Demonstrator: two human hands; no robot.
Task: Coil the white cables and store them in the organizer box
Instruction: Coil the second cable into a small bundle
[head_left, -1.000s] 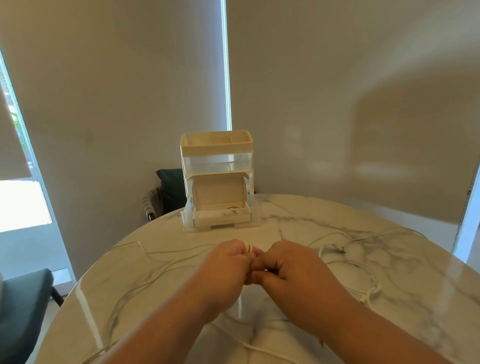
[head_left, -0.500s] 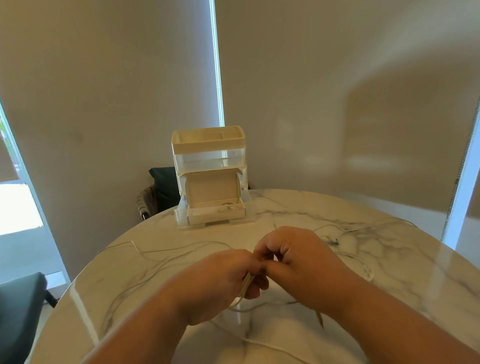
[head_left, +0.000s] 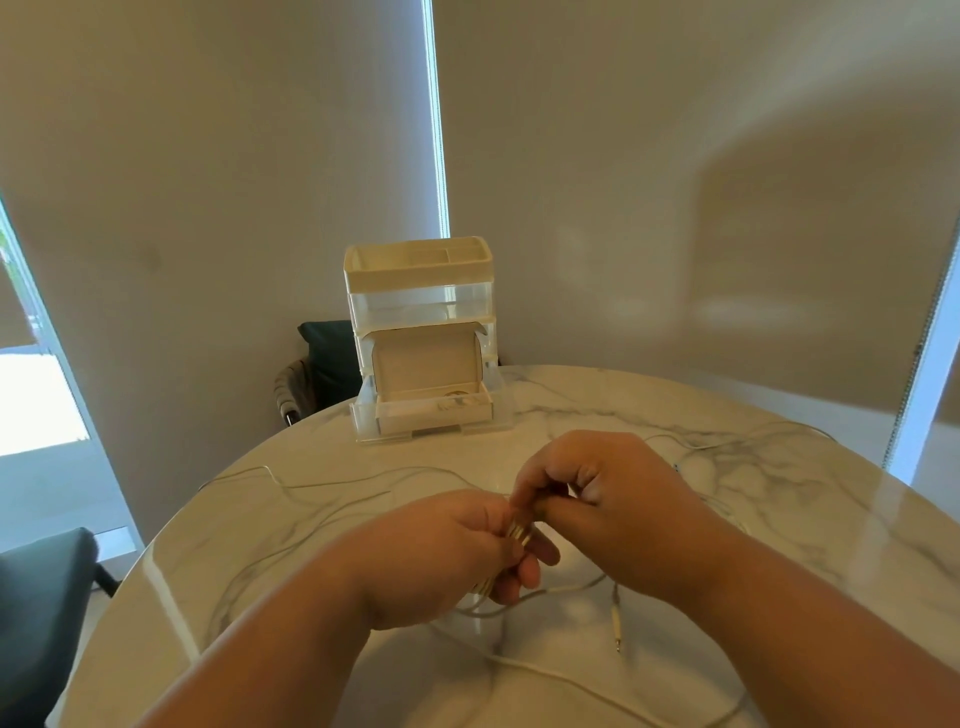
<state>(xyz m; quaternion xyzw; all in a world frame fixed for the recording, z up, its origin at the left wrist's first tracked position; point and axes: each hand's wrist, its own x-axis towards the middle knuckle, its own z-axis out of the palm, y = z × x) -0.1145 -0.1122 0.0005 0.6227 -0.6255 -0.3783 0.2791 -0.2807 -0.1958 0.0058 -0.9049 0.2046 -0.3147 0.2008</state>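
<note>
Head view. A round white marble-patterned table (head_left: 810, 525) fills the lower field. Its far edge curves just behind a tiered cream and clear plastic organizer box (head_left: 420, 291), and its left edge sweeps down past a dark padded chair seat (head_left: 36, 597). A second dark chair (head_left: 327, 353) stands beyond the far rim, left of the box. The box's lowest white drawer (head_left: 434, 413) is pulled open toward the viewer, with a small pale coil (head_left: 458, 402) lying in its right half.

A band of bare marble separates the box from the hands. Thin loose white cables (head_left: 337, 483) trail across the left of the table, and more lie to the right and along the near side.

Above the table's middle, the left hand (head_left: 441, 556) has its fingers curled round a bundle of coiled white cable strands (head_left: 519, 534). The right hand (head_left: 613, 499) pinches the bundle's upper end between thumb and fingers. The bundle's long axis runs steeply, its upper end far and right, its lower end near and left. A slim metal jack plug (head_left: 616, 621) hangs point down below the right wrist.
</note>
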